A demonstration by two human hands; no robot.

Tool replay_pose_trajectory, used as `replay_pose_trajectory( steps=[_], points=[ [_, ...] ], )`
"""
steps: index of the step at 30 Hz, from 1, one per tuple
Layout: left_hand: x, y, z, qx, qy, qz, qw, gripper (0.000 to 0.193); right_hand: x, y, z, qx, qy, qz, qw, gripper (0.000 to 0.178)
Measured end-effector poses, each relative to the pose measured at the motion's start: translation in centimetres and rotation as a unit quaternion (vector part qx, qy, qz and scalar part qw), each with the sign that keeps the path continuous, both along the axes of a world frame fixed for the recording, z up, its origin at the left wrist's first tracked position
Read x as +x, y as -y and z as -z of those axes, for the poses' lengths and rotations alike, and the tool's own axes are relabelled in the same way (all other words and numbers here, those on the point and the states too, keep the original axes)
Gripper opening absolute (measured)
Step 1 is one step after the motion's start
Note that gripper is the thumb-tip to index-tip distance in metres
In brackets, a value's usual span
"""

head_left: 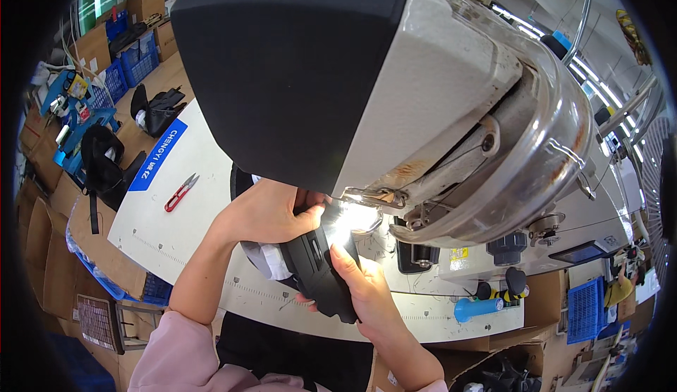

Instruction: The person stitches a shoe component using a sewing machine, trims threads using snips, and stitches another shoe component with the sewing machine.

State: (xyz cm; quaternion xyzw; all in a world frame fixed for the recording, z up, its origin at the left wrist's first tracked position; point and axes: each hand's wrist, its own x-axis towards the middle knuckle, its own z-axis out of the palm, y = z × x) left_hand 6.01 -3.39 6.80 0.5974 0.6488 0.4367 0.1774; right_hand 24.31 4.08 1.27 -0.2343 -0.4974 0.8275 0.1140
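Observation:
Under the head of a large industrial sewing machine (437,88), both my hands hold a black shaped piece (319,268) with a raised slot-like detail and a notched lower edge. My left hand (264,212) grips its far end, thumb on top and fingers partly hidden by the machine head. Nearer to me, my right hand (358,279) pinches the right edge, thumb on the upper face and fingers underneath. White material (271,259) shows at the piece's left side. A bright lamp glares over the area around the needle, so the stitching spot cannot be made out.
Red-handled thread snips (182,193) lie on the white table (211,244), left of my hands. Right of them are a blue cone-shaped thing (476,309) and a small screen (580,252). Black sewn items (106,163), cardboard boxes and blue crates (137,59) stand at the left.

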Motion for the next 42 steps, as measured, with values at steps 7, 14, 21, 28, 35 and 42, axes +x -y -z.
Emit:
replay_pose_trajectory(
  steps=[7, 14, 21, 28, 35, 42],
  points=[
    [0.1, 0.7, -0.7, 0.02, 0.025, 0.007, 0.999, 0.012, -0.1, -0.3, -0.1, -0.03, 0.008, -0.005, 0.999, 0.047],
    [1.2, 0.2, 0.6, 0.096, 0.037, -0.048, 0.994, 0.014, 0.4, -0.9, -0.8, -0.032, 0.001, -0.016, 0.999, 0.048],
    [3.6, 2.9, 3.0, 0.226, 0.023, -0.209, 0.951, 0.014, 0.3, -0.8, -1.9, -0.051, 0.002, -0.039, 0.998, 0.047],
    [3.6, 6.4, 1.0, 0.085, 0.058, -0.066, 0.992, 0.043, 0.0, -0.1, -1.6, -0.068, -0.056, -0.09, 0.992, 0.059],
    [1.1, 9.2, 2.8, 0.241, 0.097, -0.197, 0.945, 0.021, -2.7, 2.5, 2.1, 0.429, -0.106, 0.073, 0.894, 0.032],
    [-1.0, 10.8, 0.6, 0.316, 0.238, -0.206, 0.895, 0.028, -5.8, 5.1, 2.4, 0.641, -0.145, 0.067, 0.751, 0.044]
  ],
)
